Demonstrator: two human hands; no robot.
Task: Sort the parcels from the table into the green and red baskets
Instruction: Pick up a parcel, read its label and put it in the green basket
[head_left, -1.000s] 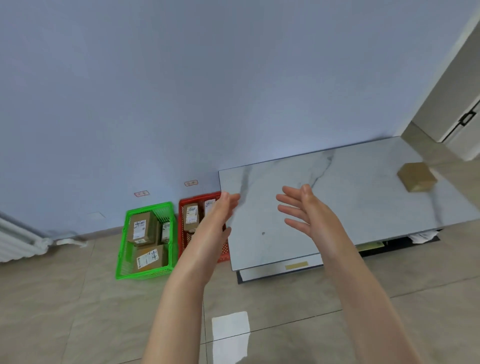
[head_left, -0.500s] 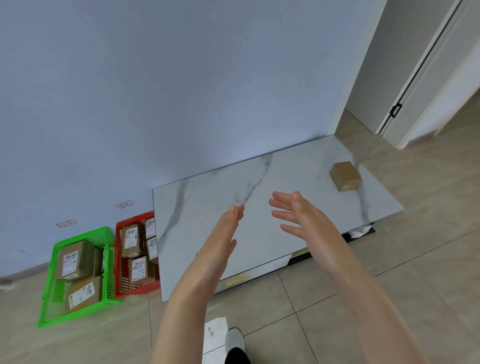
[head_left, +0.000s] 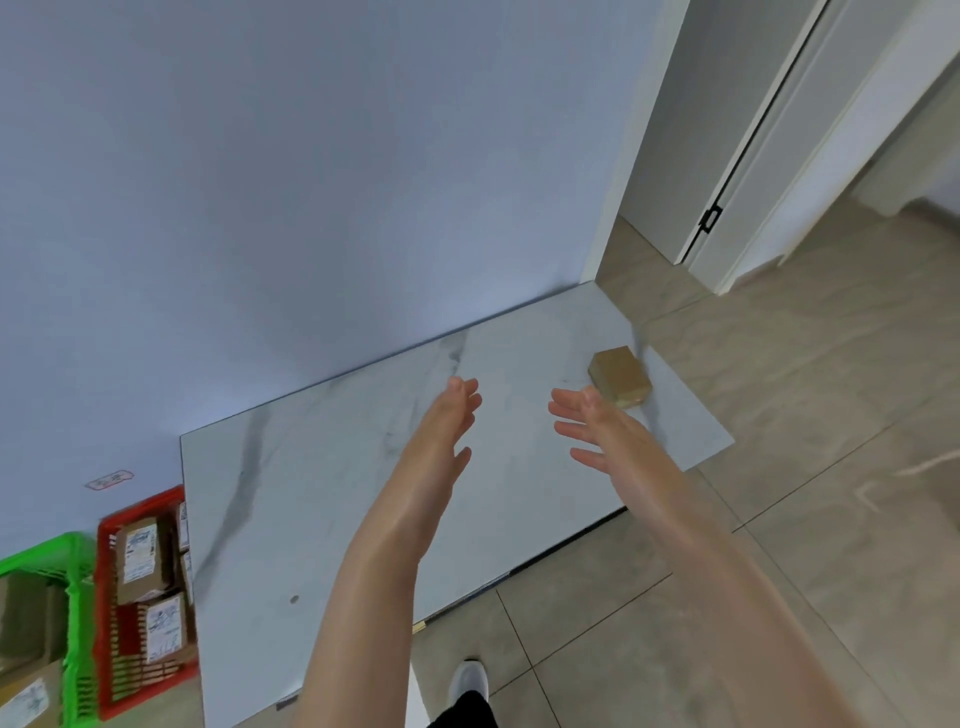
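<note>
Right hand (head_left: 602, 431) closer to cardboard parcel (head_left: 620, 376) than before, left hand (head_left: 447, 421) alongside, fingers (head_left: 565, 401) straight, holding nothing, parcel's long axis crosswise on worktop (head_left: 322, 493)

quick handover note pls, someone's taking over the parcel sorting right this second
Left hand: open, empty, over the table.
Right hand: open, fingers spread, empty, close to the brown parcel, not gripping it.
Things: it lies near the table's far right end. Red basket and green basket stand on the floor at the table's left end, both holding labelled parcels.
Done: no other parcel shows on the table.
Left: pick up the last parcel and put it in its basket; which colour cannot be told.
</note>
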